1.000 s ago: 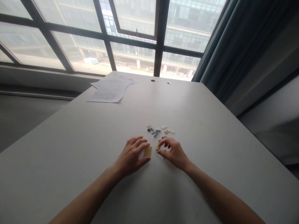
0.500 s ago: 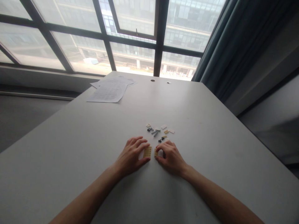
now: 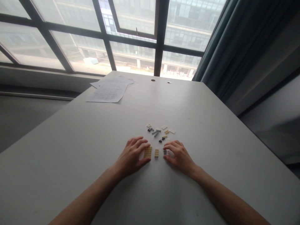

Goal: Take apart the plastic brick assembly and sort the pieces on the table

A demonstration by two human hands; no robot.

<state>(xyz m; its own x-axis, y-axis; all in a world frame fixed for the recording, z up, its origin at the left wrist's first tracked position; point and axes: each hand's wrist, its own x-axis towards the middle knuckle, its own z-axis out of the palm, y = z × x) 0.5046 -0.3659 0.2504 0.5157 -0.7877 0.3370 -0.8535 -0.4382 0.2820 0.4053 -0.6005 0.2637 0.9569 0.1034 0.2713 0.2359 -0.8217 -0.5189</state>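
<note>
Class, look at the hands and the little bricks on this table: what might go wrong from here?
1. The narrow tan brick lies unheld between the left hand and the right hand, so either might nudge it aside.
2. Small black pieces lie just beyond the right hand; a forward sweep could scatter them.
3. The grey piece is partly hidden by the right hand, so it may be misjudged.

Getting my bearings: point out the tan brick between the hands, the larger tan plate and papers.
Tan brick [image 3: 156, 152]: head view, studded top.
Larger tan plate [image 3: 147, 152]: head view, studded top.
Papers [image 3: 107, 92]: head view, nearest sheet.
</note>
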